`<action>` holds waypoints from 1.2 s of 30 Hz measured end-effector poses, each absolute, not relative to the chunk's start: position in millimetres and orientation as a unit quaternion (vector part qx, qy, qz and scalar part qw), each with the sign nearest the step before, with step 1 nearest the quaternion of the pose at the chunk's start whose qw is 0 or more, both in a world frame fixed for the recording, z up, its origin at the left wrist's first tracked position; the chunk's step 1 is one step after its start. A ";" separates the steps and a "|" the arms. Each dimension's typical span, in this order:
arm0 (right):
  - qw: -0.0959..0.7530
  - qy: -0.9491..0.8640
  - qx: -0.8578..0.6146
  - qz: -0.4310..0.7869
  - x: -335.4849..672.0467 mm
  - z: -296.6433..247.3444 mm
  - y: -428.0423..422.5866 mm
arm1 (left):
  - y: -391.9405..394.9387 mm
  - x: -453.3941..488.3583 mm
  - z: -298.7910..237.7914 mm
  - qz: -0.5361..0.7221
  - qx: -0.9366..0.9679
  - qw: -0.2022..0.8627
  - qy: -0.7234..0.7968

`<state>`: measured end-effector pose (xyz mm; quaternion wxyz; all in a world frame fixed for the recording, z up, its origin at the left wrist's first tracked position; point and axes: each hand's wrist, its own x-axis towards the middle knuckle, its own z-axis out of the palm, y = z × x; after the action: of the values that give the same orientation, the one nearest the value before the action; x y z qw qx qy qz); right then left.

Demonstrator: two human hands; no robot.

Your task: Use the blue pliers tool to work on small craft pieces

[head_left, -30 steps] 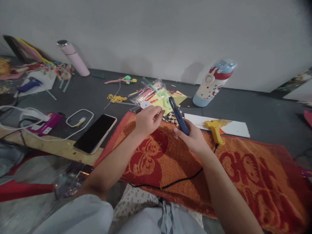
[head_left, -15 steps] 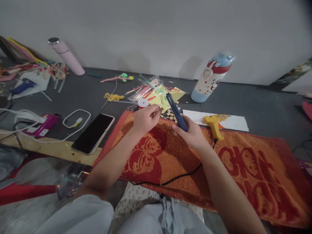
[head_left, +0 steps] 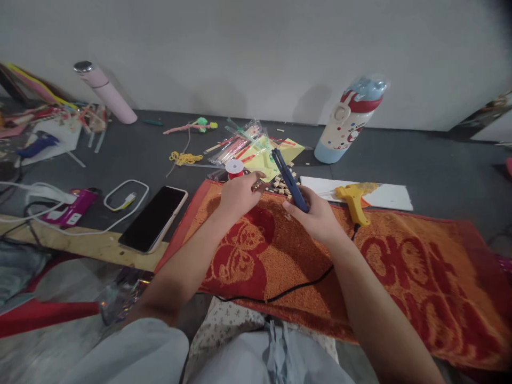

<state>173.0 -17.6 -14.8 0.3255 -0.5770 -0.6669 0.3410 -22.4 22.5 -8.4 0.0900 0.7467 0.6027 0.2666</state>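
Observation:
In my right hand [head_left: 318,216] is a dark blue stapler [head_left: 290,181], gripped at its lower end, its slim split end tilted up and to the left. My left hand [head_left: 242,194] hovers by the pile of small wooden pieces [head_left: 281,184], thumb and index finger bent and apart. Whether anything tiny lies by those fingertips is hard to see. Just behind the left hand stands a white-topped spool of red thread [head_left: 234,167]. Both forearms pass over an orange and red towel [head_left: 304,256].
A yellow glue gun [head_left: 354,200] rests on a white board [head_left: 394,196], its black cord crossing the towel. A tilted-looking bottle [head_left: 346,122] stands behind. Yellow paper and wrapped sticks [head_left: 240,146] lie at the back. Leftward are a phone [head_left: 154,218], a purple power strip [head_left: 72,205] and a pink flask [head_left: 108,93].
My left thumb and index finger have moved apart from a pinch. The right hand keeps the stapler in nearly the same place. The view has shifted slightly.

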 end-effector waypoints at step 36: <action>0.250 -0.741 -0.590 0.200 164.8 -10.0 -23.0 | 19.1 -19.1 -5.1 0.183 0.787 0.061 0.587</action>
<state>164.8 -23.0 -10.0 0.2497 -0.5901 -0.7411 0.2004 -19.1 19.1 -5.1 0.0610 0.7867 0.5866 0.1827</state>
